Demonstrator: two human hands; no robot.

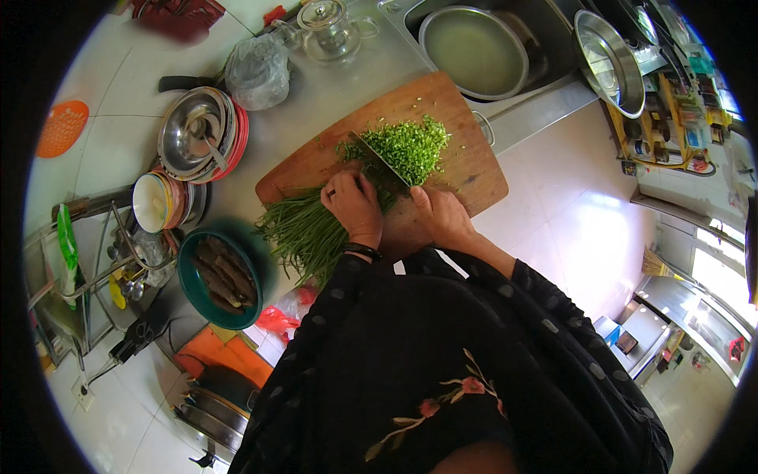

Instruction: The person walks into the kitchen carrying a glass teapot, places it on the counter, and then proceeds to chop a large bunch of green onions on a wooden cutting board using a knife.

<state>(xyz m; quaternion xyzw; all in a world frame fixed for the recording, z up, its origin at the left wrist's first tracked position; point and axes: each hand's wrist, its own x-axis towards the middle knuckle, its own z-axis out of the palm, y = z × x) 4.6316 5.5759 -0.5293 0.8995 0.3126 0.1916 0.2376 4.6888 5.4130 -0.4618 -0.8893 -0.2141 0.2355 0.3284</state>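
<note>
A wooden cutting board [474,172] lies on the steel counter. My right hand [441,216] grips a kitchen knife [382,161], its blade slanting across the board towards the upper left; the handle is hidden in the hand. My left hand [355,204], with a ring and a dark bracelet, presses with bent fingers on a bunch of long thin green stalks [305,228], left of the blade. The stalks hang over the board's near left edge. Finely chopped green pieces [414,145] are heaped on the blade's far side, with a few scattered bits around them.
A green plastic basin [186,296] holds several long brown items. Stacked bowls [151,204] and metal dishes [172,133] stand at the left. Behind are a plastic bag [257,71] and a glass teapot [328,35]. A metal basin of cloudy water [474,53] sits in the sink [536,44].
</note>
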